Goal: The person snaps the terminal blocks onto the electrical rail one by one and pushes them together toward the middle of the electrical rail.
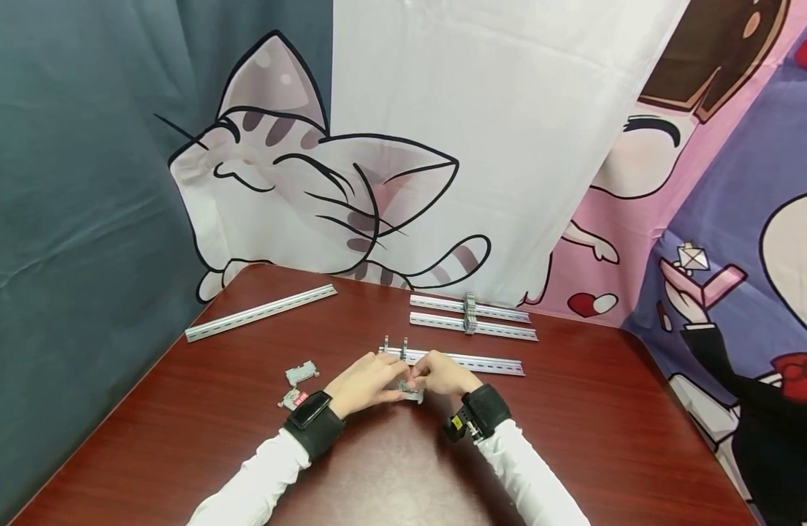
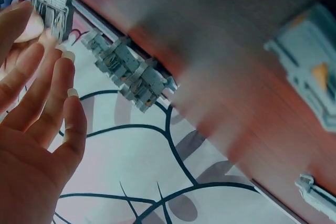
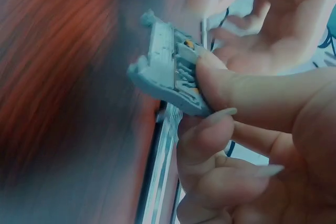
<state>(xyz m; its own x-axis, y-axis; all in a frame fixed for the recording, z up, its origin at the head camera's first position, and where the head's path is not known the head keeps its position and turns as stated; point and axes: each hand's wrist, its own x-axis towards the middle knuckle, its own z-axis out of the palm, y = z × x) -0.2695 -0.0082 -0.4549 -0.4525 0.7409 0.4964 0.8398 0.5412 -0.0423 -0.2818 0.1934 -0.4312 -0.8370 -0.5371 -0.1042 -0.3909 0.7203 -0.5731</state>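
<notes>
My right hand pinches a grey terminal block between thumb and curled fingers, its orange spots showing in the right wrist view. My left hand is close beside the same block, its fingers loosely extended in the left wrist view; the right wrist view has its thumb apart from the block. Just beyond the hands lies a slotted metal rail, with two thin upright pieces standing at its left end. Left of my left hand are a loose grey terminal block and another block with a red mark.
Two more metal rails lie parallel at the back right, with a cluster of grey blocks across them. A single rail lies slanted at the back left. A printed cloth hangs behind the brown table.
</notes>
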